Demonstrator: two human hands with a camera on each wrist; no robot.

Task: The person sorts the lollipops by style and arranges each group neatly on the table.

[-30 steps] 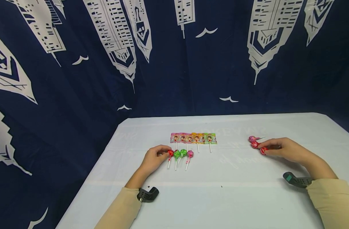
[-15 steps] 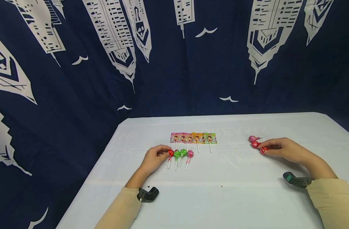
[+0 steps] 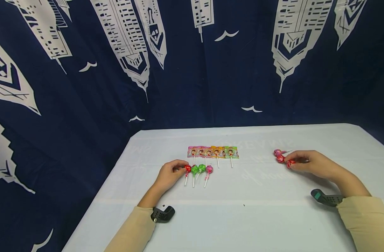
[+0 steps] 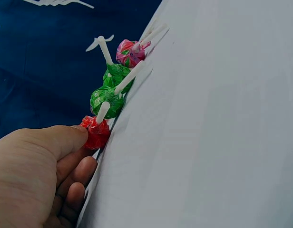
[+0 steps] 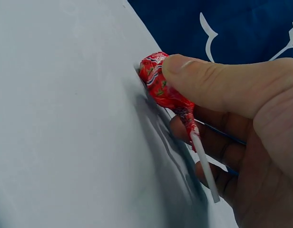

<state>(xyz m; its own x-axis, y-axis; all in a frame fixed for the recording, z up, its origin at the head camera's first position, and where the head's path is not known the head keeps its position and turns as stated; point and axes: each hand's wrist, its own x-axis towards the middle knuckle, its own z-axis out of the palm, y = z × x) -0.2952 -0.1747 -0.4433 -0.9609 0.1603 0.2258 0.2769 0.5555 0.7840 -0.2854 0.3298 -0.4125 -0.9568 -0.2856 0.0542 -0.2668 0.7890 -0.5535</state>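
In the head view, my left hand [image 3: 169, 175] pinches a red-wrapped lollipop [image 3: 187, 168] at the left end of a short row. Beside it lie two green lollipops [image 3: 194, 170] and a pink one [image 3: 209, 169], sticks towards me. The left wrist view shows my thumb against the red wrapper [image 4: 96, 133]. Off to the right, my right hand [image 3: 319, 167] holds another red lollipop [image 5: 161, 80] between thumb and fingers, its white stick [image 5: 206, 166] pointing back along the palm. Just left of those fingertips lie a red lollipop [image 3: 280, 159] and a pink one [image 3: 277, 153].
Behind the row lies a line of flat lollipops in pink, orange and green wrappers [image 3: 213, 152], sticks towards me. All rest on a white-covered table [image 3: 229, 224]. A dark blue curtain [image 3: 185, 91] with white prints hangs behind the far edge.
The fingers of my right hand have shifted very slightly up with the red lollipop. My left hand and the row of lollipops have stayed in place.
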